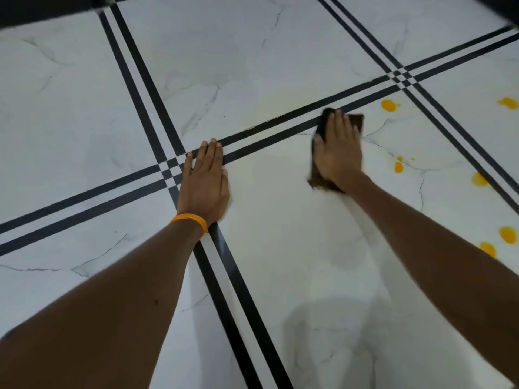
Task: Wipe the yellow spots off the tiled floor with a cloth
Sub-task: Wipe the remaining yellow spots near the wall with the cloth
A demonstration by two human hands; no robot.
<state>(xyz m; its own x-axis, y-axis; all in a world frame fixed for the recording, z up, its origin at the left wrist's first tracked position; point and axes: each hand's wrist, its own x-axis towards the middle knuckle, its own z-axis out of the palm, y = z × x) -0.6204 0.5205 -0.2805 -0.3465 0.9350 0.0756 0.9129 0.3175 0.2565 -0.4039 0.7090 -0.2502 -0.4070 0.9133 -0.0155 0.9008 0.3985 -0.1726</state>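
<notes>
The right hand (338, 155) lies flat, fingers stretched out, pressing a dark brown cloth (354, 120) onto the white marbled tiled floor (84, 113), just below a double black stripe (280, 127). From the cloth, yellow spots (389, 105) sit at about two o'clock, with more between three and five o'clock. The left hand (203, 181), an orange band (191, 220) at its wrist, rests open and empty on the floor at nine o'clock from the cloth.
</notes>
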